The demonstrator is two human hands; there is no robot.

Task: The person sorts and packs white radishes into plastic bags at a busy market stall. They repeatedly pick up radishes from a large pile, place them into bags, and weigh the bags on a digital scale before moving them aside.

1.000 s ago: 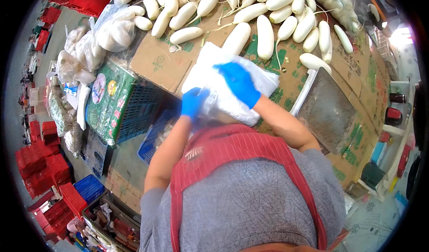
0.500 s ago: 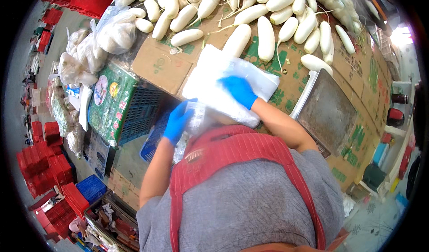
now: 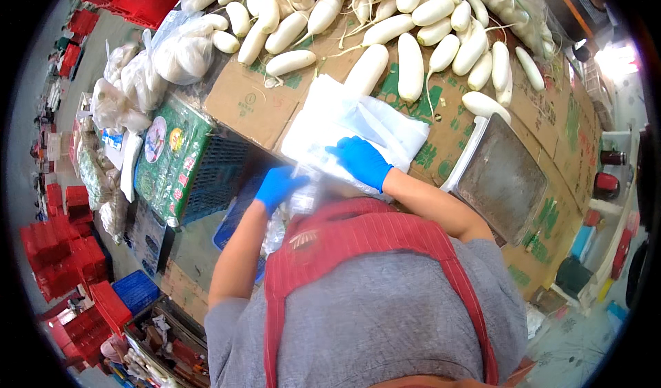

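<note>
A stack of white and clear plastic bags (image 3: 308, 123) lies on the cardboard-covered table in front of me. My right hand (image 3: 363, 162), in a blue glove, rests on the bags with its fingers apart. At the table's near edge my left hand (image 3: 281, 187), also gloved in blue, pinches a crumpled clear plastic bag (image 3: 303, 199); its fingertips are slightly blurred. The lower part of that bag is hidden by my red apron. Just beyond the stack lies a white radish (image 3: 367, 68).
Many white radishes (image 3: 411, 64) are heaped along the far side. A scale with a worn metal platform (image 3: 506, 178) stands at right. Bagged radishes (image 3: 180, 56) and a blue crate (image 3: 215, 171) with a green cover are at left. Red crates (image 3: 63, 243) stack on the floor.
My right hand has slid slightly left and nearer over the bags. The left hand has dropped a little, and the clear plastic by it sits lower.
</note>
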